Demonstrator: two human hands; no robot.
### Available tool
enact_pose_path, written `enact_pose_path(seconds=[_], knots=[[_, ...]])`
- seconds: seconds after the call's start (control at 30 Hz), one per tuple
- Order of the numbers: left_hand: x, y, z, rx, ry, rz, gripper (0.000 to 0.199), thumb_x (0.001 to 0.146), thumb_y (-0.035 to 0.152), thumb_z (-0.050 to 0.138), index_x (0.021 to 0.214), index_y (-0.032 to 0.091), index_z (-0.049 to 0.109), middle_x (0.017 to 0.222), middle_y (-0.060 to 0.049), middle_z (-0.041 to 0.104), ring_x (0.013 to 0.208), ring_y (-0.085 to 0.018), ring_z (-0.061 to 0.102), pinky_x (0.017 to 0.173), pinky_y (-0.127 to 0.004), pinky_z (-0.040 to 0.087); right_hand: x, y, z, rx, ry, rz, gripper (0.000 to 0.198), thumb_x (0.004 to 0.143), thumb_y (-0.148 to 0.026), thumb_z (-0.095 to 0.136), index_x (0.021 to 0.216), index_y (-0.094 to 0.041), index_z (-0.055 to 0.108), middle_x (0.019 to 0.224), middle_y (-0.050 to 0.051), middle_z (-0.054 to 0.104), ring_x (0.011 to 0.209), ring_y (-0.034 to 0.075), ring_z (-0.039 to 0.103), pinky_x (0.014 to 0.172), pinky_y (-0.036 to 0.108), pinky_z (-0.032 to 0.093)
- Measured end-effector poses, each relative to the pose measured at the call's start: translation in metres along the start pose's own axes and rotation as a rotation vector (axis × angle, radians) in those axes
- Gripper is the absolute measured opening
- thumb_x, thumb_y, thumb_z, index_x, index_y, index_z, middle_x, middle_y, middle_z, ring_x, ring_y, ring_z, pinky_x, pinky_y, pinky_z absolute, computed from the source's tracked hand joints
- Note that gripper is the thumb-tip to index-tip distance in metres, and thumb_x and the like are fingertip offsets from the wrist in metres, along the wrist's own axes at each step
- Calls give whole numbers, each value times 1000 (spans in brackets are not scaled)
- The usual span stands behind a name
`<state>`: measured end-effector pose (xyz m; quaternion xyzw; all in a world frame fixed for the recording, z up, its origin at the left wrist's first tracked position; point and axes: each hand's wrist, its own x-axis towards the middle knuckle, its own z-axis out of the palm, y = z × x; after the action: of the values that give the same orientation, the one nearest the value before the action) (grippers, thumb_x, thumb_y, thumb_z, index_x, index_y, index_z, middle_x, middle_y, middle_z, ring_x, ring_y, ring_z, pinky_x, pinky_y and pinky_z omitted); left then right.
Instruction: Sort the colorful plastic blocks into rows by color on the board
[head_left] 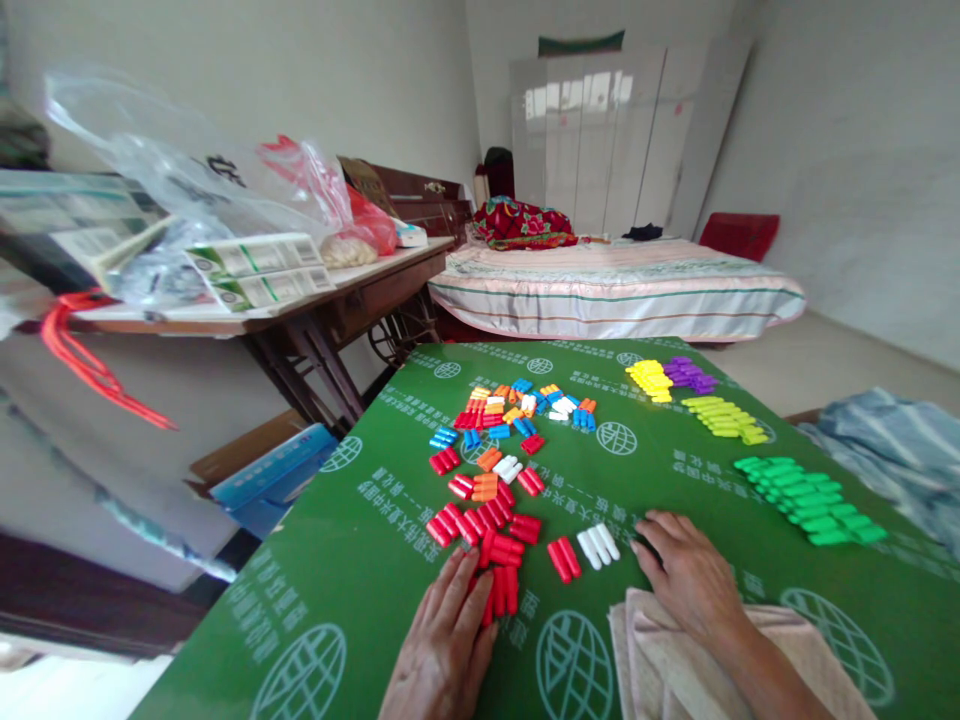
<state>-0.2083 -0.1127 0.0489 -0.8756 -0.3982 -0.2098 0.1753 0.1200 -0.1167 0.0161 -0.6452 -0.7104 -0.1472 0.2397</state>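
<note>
Plastic pieces [504, 549], short coloured tubes lying mostly in twos and threes, are spread over a green table [337, 540] in front of me. My left hand [442, 635] reaches in at the near end of the red ones, fingers stretched out and slightly parted, the tips at some red pieces; I cannot tell whether thumb and finger pinch one. My right hand [694, 575] rests near a set of white pieces [598, 547], fingers loosely curved, thumb apart, with nothing visible in its grasp. Beneath that wrist lies a folded cloth [637, 640].

Between my hands, beside the white set, is a small red set [564, 560]. Beyond my left hand the reds gather thickly, then run into a jumble of red, orange, blue and white — this part looks unsorted.

Further right, four groups each keep to one colour and seem finished: yellow pieces [649, 381], purple pieces [690, 375], yellow-green pieces [724, 418] and green pieces [810, 500]. By my reckoning, sorting is partly done — the mixed colours remain. Past the table stands a bed [615, 290].
</note>
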Motion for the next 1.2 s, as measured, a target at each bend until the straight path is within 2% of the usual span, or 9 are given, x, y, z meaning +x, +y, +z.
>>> enact_pose_path(seconds=[0.3, 0.6, 1.2], knots=[[1, 2, -3, 48, 3, 15, 41, 87, 33, 52, 126, 20, 55, 135, -9, 56, 128, -24, 48, 95, -34, 53, -4, 3, 4, -28, 20, -26, 26, 91, -32, 46, 94, -19, 69, 102, 8, 68, 94, 22, 59, 85, 33, 46], [2, 5, -8, 13, -33, -2, 41, 87, 32, 52, 127, 21, 54, 139, -8, 52, 131, -23, 45, 100, -33, 49, -5, 4, 5, -7, 4, -21, 27, 91, -33, 46, 94, -19, 69, 103, 8, 68, 94, 23, 60, 85, 34, 47], [1, 8, -9, -22, -80, -37, 40, 89, 30, 49, 128, 23, 53, 137, -5, 54, 131, -21, 45, 99, -33, 51, -7, 7, 4, -12, 10, -43, 29, 92, -35, 45, 94, -18, 69, 103, 9, 68, 93, 22, 59, 84, 34, 47]])
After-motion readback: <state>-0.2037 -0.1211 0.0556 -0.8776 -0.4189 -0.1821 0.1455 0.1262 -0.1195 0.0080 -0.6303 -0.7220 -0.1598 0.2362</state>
